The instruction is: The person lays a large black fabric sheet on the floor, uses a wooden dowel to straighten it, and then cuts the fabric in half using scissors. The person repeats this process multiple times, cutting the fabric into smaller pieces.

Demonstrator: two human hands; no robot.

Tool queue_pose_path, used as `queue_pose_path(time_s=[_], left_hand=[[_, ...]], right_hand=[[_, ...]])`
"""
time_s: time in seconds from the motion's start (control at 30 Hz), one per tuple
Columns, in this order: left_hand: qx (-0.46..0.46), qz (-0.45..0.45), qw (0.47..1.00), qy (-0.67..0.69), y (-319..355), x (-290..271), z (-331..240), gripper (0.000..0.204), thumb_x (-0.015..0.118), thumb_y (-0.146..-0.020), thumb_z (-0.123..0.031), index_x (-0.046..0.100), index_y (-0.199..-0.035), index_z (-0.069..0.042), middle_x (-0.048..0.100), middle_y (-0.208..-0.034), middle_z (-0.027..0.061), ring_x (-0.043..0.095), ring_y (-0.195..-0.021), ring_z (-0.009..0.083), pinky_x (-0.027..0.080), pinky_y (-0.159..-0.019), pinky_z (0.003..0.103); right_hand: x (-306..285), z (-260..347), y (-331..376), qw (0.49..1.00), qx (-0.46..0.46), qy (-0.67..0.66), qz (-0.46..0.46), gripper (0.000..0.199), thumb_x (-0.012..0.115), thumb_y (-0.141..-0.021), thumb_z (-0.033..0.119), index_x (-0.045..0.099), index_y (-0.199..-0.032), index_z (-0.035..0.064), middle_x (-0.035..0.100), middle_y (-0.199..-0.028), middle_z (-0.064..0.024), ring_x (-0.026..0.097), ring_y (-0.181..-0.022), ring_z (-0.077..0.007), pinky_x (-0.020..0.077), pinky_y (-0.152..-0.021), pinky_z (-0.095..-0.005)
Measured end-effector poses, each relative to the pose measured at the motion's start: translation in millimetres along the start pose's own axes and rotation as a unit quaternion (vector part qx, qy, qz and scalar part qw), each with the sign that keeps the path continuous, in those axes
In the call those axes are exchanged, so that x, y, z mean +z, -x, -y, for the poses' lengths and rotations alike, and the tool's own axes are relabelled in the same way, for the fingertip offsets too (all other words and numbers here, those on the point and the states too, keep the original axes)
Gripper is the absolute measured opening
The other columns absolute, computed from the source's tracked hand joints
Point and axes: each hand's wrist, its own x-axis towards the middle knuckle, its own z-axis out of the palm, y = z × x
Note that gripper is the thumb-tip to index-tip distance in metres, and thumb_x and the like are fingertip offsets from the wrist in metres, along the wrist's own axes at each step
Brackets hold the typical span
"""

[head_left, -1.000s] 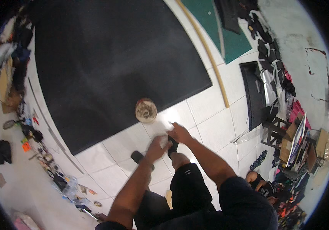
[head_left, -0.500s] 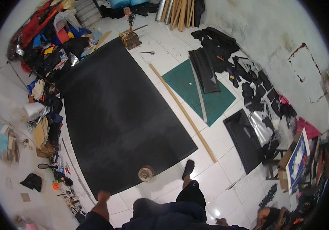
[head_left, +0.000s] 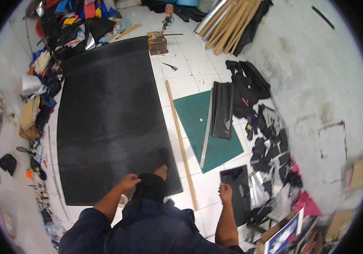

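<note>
A large black sheet (head_left: 109, 118) lies spread on the white tiled floor. My left hand (head_left: 129, 181) is beside my bent knee above the sheet's near edge, fingers loosely apart, holding nothing I can see. My bare foot (head_left: 161, 171) rests on the sheet near its right corner. Close to my left forearm, a round wooden block (head_left: 123, 200) shows in part. My right hand (head_left: 225, 192) is held out to the right with fingers curled in and nothing visible in them. Below it in the picture lies a folded black sheet (head_left: 238, 203).
Right of the large sheet lies a long wooden stick (head_left: 181, 146). Beyond it, a green cutting mat (head_left: 190, 122) bears a metal ruler (head_left: 207, 137) and folded black material (head_left: 222, 110). Scissors (head_left: 171, 67) and a heavy block (head_left: 157, 44) stand farther off. Black scraps (head_left: 270, 148) line the right wall.
My view has turned and I have moved forward. My foot, in a dark slipper on the tiles before, is now bare on the black sheet. Both hands have come up into view.
</note>
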Motion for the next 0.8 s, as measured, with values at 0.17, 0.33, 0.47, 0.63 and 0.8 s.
queue_pose_path(time_s=[0.17,0.33,0.47,0.63,0.8], left_hand=[[-0.062,0.038,0.954,-0.292,-99,-66,84,0.041,0.045,-0.098,-0.032,0.055,-0.134,-0.013,0.049,-0.142,0.0127,0.046,-0.130,0.0339,0.038,-0.108,0.043],[-0.030,0.061,0.931,-0.358,-204,-129,42,0.046,0.039,-0.100,-0.035,0.051,-0.137,-0.011,0.046,-0.145,0.0152,0.041,-0.134,0.0353,0.035,-0.110,0.045],[-0.094,-0.117,0.989,-0.011,-295,-206,-110,0.047,0.055,-0.094,-0.035,0.056,-0.129,-0.002,0.056,-0.132,0.0198,0.052,-0.123,0.0348,0.041,-0.101,0.042],[0.034,-0.247,0.944,0.217,-352,-318,-254,0.046,0.065,-0.089,-0.035,0.062,-0.118,0.001,0.067,-0.112,0.0142,0.062,-0.105,0.0248,0.046,-0.093,0.034],[0.037,-0.332,0.892,0.304,-432,-333,-322,0.047,0.067,-0.087,-0.037,0.063,-0.115,0.001,0.068,-0.110,0.0151,0.064,-0.102,0.0262,0.048,-0.091,0.035]], right_hand=[[62,41,-89,0.945,-0.153,0.252,0.138,0.034,0.058,-0.093,0.030,0.066,-0.091,-0.0022,0.067,-0.075,-0.0126,0.065,-0.066,-0.0194,0.0514,-0.061,-0.0355],[88,116,-119,0.925,0.175,0.206,0.266,0.036,0.056,-0.091,0.035,0.065,-0.090,0.0003,0.066,-0.077,-0.0121,0.064,-0.069,-0.0244,0.0508,-0.065,-0.0394],[91,151,-259,0.896,-0.045,0.406,0.174,0.037,0.050,-0.095,0.035,0.062,-0.087,0.0011,0.063,-0.073,-0.0104,0.060,-0.063,-0.0237,0.0478,-0.060,-0.0389],[240,436,-360,0.911,-0.142,0.295,0.251,0.042,0.060,-0.092,0.040,0.063,-0.105,0.0001,0.068,-0.091,-0.0198,0.067,-0.084,-0.0327,0.0514,-0.076,-0.0421],[334,594,-481,0.844,-0.230,0.349,0.337,0.044,0.063,-0.091,0.038,0.061,-0.115,0.0009,0.068,-0.099,-0.0152,0.066,-0.091,-0.0272,0.0506,-0.082,-0.0368]])
